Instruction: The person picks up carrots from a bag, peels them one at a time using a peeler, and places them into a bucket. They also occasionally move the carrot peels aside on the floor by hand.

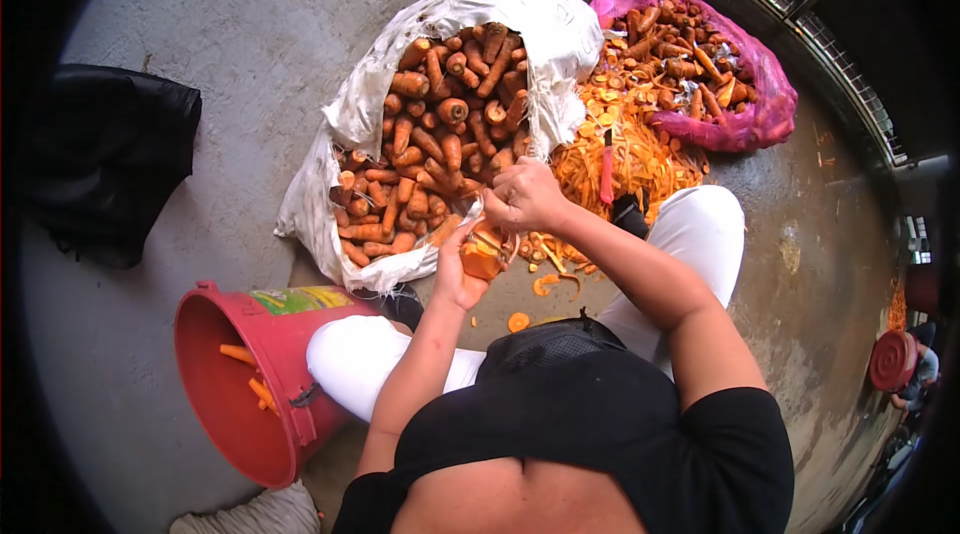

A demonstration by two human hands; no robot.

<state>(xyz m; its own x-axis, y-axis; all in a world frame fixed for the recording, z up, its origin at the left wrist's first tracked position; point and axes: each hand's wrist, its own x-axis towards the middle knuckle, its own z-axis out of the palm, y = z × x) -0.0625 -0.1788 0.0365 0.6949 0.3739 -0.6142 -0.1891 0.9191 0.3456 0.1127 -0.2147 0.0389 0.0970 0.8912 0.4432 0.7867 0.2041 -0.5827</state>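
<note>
My left hand (455, 269) holds a carrot (483, 256) by its thick end, just below the open white sack (520, 9) of unpeeled carrots. My right hand (522, 194) is closed above the carrot, gripping what looks like a peeler; the tool itself is mostly hidden by my fingers. Both hands meet over the concrete floor between my knees, in white trousers. A few peelings and a carrot slice (518, 321) lie on the floor under my hands.
A red bucket (290, 404) with several peeled carrot pieces stands at my left knee. A pink mesh sack (760, 104) of carrots lies at the back right beside a heap of orange peelings (640, 159). A black bag (110, 164) lies left.
</note>
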